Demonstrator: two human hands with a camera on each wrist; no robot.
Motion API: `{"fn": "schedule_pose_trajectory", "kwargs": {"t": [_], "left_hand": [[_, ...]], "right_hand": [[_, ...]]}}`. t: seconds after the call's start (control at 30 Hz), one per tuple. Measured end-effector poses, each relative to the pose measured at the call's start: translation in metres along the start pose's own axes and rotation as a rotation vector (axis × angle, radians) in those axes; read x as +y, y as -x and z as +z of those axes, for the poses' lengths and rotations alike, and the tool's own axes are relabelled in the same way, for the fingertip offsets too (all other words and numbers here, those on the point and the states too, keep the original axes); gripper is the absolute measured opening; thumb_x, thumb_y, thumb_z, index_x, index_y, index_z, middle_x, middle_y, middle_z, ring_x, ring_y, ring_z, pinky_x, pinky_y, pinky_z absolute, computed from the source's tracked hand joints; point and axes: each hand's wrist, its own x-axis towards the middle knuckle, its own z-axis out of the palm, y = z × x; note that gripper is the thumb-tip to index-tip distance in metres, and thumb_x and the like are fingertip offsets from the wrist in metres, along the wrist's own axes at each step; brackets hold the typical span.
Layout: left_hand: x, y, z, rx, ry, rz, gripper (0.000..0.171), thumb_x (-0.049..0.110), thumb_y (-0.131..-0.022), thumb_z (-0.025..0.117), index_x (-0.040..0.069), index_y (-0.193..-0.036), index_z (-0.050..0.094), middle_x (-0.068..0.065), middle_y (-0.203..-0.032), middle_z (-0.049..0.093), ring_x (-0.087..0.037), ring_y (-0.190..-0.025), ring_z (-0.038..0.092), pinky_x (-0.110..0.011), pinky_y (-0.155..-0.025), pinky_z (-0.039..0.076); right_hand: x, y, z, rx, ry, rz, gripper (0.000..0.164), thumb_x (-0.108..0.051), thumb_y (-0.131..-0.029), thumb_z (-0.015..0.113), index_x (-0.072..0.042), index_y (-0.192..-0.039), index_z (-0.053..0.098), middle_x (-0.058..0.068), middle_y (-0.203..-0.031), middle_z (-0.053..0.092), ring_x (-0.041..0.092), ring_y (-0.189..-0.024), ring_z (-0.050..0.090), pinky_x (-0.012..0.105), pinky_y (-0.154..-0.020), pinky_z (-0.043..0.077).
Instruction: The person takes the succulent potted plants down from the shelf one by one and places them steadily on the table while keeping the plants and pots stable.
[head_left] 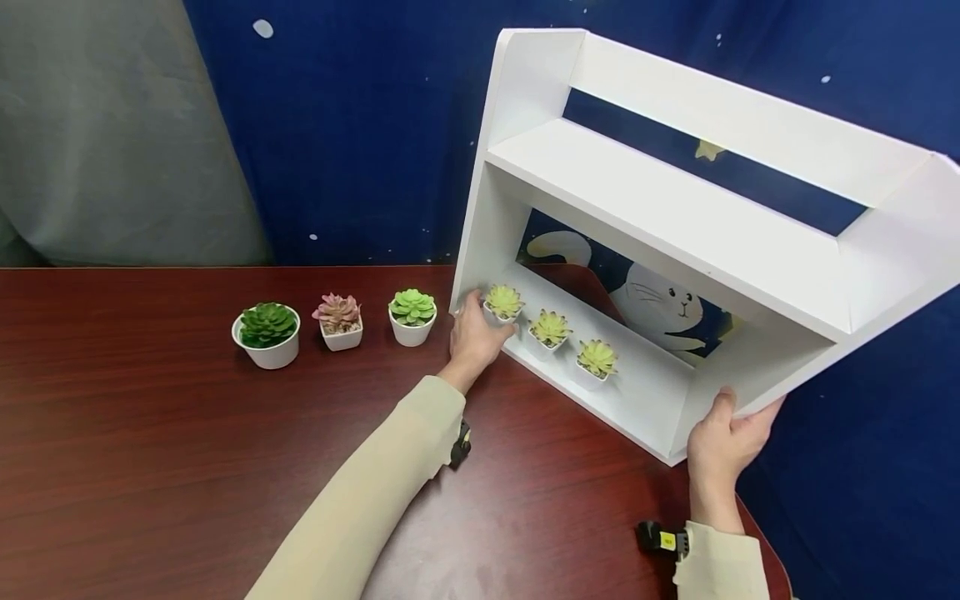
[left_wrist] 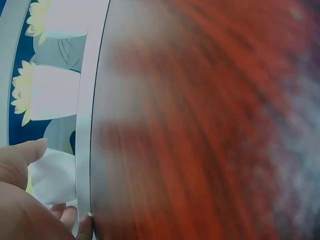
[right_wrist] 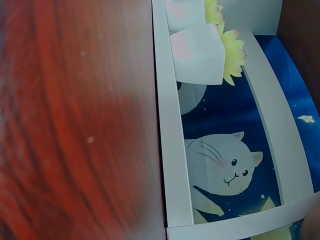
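Note:
A white two-tier shelf (head_left: 645, 212) stands angled on the dark red table. Three small yellow-green succulents in white pots line its lower board. My left hand (head_left: 476, 337) is round the leftmost potted succulent (head_left: 502, 304), thumb on one side and fingers on the other. In the left wrist view one fingertip lies at the board's front edge, beside that white pot (left_wrist: 54, 175). The middle succulent (head_left: 549, 329) and the right one (head_left: 597, 360) stand apart from my hands. My right hand (head_left: 723, 442) grips the shelf's lower right side, thumb in front.
Left of the shelf, a dark green succulent (head_left: 268, 329), a pink one (head_left: 339, 321) and a bright green one (head_left: 412, 315) stand in white pots on the table (head_left: 187, 467). Behind hangs a blue curtain (head_left: 360, 133) with a cat print, beside a grey cloth (head_left: 120, 133).

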Motion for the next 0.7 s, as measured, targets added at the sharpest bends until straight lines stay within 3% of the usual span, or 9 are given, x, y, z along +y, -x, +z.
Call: {"fn": "schedule_pose_trajectory", "kwargs": {"t": [0.2,0.53,0.7], "left_hand": [[-0.004,-0.003,-0.001,0.0,-0.039,0.022,0.068,0.028,-0.086,0.08,0.008,-0.144,0.051,-0.011,-0.141,0.06,-0.029,-0.132,0.057,-0.044,-0.113,0.044],[-0.006,0.005,-0.011,0.001,0.018,0.056,0.064,0.022,-0.083,0.083,0.004,-0.139,0.057,-0.015,-0.135,0.065,-0.03,-0.13,0.059,-0.042,-0.112,0.046],[-0.005,0.011,-0.019,-0.006,-0.005,0.096,0.061,0.023,-0.082,0.084,0.004,-0.135,0.059,-0.014,-0.13,0.068,-0.029,-0.125,0.062,-0.042,-0.107,0.05]], "right_hand": [[0.002,0.001,0.0,-0.014,-0.004,-0.002,0.058,-0.008,-0.098,0.047,-0.024,-0.153,0.039,0.006,-0.147,0.053,0.015,-0.133,0.049,0.028,-0.112,0.036],[0.0,0.002,0.0,-0.012,-0.005,-0.004,0.058,-0.008,-0.098,0.047,-0.024,-0.153,0.039,0.007,-0.147,0.053,0.015,-0.131,0.049,0.026,-0.109,0.037],[0.0,0.0,0.0,-0.006,-0.013,-0.023,0.057,-0.007,-0.097,0.047,-0.022,-0.152,0.041,0.008,-0.145,0.054,0.015,-0.13,0.05,0.026,-0.109,0.037]]}}
